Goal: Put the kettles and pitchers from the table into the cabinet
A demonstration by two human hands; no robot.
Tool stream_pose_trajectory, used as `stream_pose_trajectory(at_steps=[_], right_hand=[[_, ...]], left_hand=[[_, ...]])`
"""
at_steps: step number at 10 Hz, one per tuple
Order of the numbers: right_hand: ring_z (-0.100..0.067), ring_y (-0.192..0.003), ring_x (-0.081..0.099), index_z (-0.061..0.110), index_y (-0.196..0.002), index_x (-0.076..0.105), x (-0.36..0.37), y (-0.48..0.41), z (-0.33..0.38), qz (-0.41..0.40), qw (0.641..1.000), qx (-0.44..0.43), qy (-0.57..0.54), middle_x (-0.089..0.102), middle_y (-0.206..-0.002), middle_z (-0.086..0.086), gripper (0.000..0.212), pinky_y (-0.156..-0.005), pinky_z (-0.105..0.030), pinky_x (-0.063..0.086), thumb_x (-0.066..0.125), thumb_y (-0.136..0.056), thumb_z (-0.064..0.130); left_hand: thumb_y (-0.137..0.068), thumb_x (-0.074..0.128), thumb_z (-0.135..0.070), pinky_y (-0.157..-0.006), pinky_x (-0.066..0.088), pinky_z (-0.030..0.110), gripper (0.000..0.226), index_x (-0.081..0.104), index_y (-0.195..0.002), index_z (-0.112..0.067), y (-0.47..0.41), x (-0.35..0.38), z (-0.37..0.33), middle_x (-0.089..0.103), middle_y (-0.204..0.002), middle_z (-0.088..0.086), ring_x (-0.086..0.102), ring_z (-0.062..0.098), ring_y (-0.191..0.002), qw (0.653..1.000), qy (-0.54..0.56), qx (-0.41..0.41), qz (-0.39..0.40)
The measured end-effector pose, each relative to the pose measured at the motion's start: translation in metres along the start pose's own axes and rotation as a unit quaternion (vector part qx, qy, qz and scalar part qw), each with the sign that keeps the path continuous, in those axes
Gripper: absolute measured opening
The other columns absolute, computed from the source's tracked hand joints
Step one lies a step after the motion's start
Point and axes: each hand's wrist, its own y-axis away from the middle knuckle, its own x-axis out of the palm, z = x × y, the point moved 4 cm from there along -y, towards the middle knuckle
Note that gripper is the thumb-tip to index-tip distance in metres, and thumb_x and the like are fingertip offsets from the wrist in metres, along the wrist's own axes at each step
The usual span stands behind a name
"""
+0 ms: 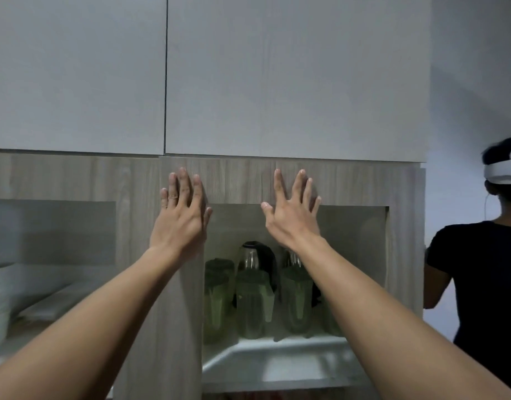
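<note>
Bare arms, L hand [182, 219], R hand [293, 220]

Pitchers [250, 304] in front of a kettle [255, 256] inside the cabinet [404, 255]; person [485, 269] right.

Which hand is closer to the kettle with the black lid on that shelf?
Right. The right hand is spread just above and right of the kettle; the left hand is raised before the wooden panel, farther off to the kettle's upper left.
</note>
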Motion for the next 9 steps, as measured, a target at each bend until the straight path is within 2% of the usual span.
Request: stream_pose_trajectory(at_steps=[1, 3, 5, 7, 8, 9], right_hand=[[-0.039, -0.146, -0.035, 0.036, -0.153, -0.031, 0.011, -0.007, -0.002, -0.008, 1.000, -0.003, 0.002, -0.041, -0.157, -0.018, 0.077, -0.119, -0.063, -0.015, 0.027, -0.105, 0.054], [-0.039, -0.146, -0.036, 0.035, -0.153, -0.030, 0.020, -0.015, -0.006, -0.005, 1.000, -0.005, 0.013, -0.041, -0.157, -0.018, 0.076, -0.119, -0.064, -0.014, 0.025, -0.105, 0.055], [-0.039, -0.148, -0.033, 0.033, -0.157, -0.024, 0.015, -0.015, -0.008, 0.012, 1.000, -0.016, 0.008, -0.036, -0.160, -0.019, 0.076, -0.120, -0.064, -0.011, 0.029, -0.106, 0.053], [-0.037, -0.152, -0.026, 0.032, -0.162, -0.009, 0.003, -0.011, -0.008, 0.021, 0.999, -0.011, -0.025, -0.027, -0.165, -0.016, 0.073, -0.124, -0.060, -0.005, 0.035, -0.106, 0.049], [-0.036, -0.156, -0.011, 0.026, -0.163, 0.003, -0.008, -0.001, -0.003, 0.033, 0.998, 0.005, -0.056, -0.011, -0.169, -0.016, 0.071, -0.125, -0.058, 0.002, 0.038, -0.105, 0.048], [-0.032, -0.153, 0.025, 0.025, -0.160, 0.024, -0.031, 0.021, 0.002, 0.042, 0.989, 0.017, -0.143, 0.024, -0.167, -0.010, 0.068, -0.123, -0.055, 0.024, 0.051, -0.102, 0.046]], left_hand=[[-0.104, 0.015, -0.049, -0.121, -0.013, 0.042, 0.069, -0.016, -0.155, -0.014, -0.003, 0.009, 0.005, -0.030, -0.158, 0.014, -0.027, 0.031, -0.147, 1.000, 0.012, -0.003, 0.001], [-0.102, 0.015, -0.055, -0.121, -0.014, 0.042, 0.074, -0.017, -0.155, -0.015, -0.013, 0.026, 0.007, -0.032, -0.158, 0.012, -0.030, 0.028, -0.146, 1.000, 0.020, -0.016, 0.014], [-0.101, 0.016, -0.056, -0.121, -0.011, 0.043, 0.075, -0.015, -0.156, -0.015, -0.015, 0.028, 0.007, -0.029, -0.160, 0.012, -0.028, 0.026, -0.147, 0.999, 0.021, -0.025, 0.014], [-0.102, 0.021, -0.054, -0.122, -0.002, 0.047, 0.074, -0.007, -0.158, -0.015, -0.012, 0.016, 0.003, -0.019, -0.163, 0.013, -0.019, 0.029, -0.150, 0.999, 0.031, -0.032, 0.021], [-0.102, 0.021, -0.054, -0.122, 0.003, 0.050, 0.071, 0.001, -0.159, -0.017, -0.005, 0.007, 0.001, -0.012, -0.165, 0.015, -0.011, 0.032, -0.152, 0.997, 0.042, -0.046, 0.053], [-0.103, 0.024, -0.052, -0.123, 0.008, 0.051, 0.065, 0.009, -0.159, -0.023, 0.019, -0.001, -0.006, -0.004, -0.166, 0.014, -0.004, 0.030, -0.153, 0.989, 0.121, -0.045, 0.074]])
